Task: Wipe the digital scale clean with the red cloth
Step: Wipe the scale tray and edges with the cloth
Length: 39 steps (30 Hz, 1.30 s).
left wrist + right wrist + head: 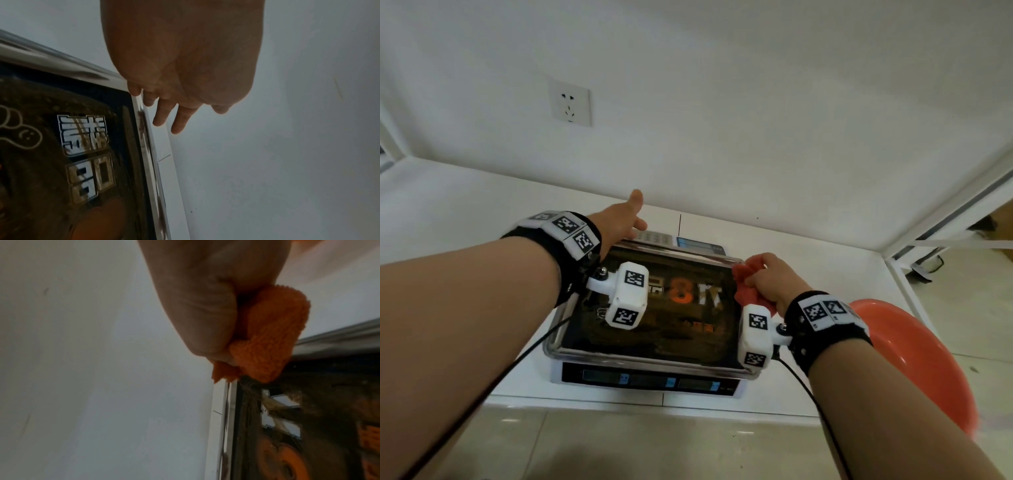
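The digital scale [643,378] stands on a white counter, its steel pan [571,351] reflecting a dark printed picture. My right hand [770,279] grips the bunched red cloth [743,277] at the pan's far right corner; in the right wrist view the cloth [273,337] meets the pan's rim [337,340]. My left hand [625,217] reaches over the pan's far left corner, fingers straight. The left wrist view shows its fingers [162,112] hanging just past the pan's rim [150,162], holding nothing.
A red plastic basin [917,359] sits right of the scale, past the counter's edge. A wall socket [570,104] is on the white wall behind. Black cables [517,359] run from both wrist cameras. The counter's front edge lies just below the scale.
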Tool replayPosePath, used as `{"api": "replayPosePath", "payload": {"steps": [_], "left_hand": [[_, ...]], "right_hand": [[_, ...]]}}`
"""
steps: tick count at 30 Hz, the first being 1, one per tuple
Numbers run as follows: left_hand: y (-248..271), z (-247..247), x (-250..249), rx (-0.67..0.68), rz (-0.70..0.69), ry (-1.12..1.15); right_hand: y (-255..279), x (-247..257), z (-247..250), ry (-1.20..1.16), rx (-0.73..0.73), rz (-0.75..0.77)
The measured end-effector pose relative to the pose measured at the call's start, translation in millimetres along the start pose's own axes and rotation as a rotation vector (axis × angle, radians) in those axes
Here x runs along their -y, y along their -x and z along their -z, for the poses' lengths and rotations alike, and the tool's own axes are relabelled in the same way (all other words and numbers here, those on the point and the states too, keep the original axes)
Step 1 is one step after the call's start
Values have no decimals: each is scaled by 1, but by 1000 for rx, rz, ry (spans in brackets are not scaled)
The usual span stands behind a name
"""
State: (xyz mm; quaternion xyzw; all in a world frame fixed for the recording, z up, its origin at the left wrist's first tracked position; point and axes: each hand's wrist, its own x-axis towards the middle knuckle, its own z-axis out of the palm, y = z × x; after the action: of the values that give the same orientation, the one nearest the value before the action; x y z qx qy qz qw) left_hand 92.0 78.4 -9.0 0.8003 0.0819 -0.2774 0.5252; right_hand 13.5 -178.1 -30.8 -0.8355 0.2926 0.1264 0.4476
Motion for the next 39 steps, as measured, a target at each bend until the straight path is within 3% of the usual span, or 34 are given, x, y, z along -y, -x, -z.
{"api": "replayPosePath", "payload": {"steps": [3, 10, 17, 25, 29, 33, 39], "left_hand": [[-7, 10, 9, -48, 15, 17], [-18, 24, 25, -151, 27, 5], [-14, 27, 28, -164, 121, -7], [-8, 27, 27, -183, 147, -83], [-3, 26, 24, -182, 160, -103], [0, 23, 22, -170, 157, -120], [7, 22, 22, -145, 152, -139]], "right_hand": [[-12, 4, -6, -100, -80, -4], [-25, 5, -18, -19, -255, 53], [-34, 4, -22, 467, -296, 129], [-38, 10, -40, 722, -238, 114], [-37, 11, -47, 680, -178, 95], [-37, 15, -42, 471, -98, 65], [-44, 15, -16, 149, -185, 36]]}}
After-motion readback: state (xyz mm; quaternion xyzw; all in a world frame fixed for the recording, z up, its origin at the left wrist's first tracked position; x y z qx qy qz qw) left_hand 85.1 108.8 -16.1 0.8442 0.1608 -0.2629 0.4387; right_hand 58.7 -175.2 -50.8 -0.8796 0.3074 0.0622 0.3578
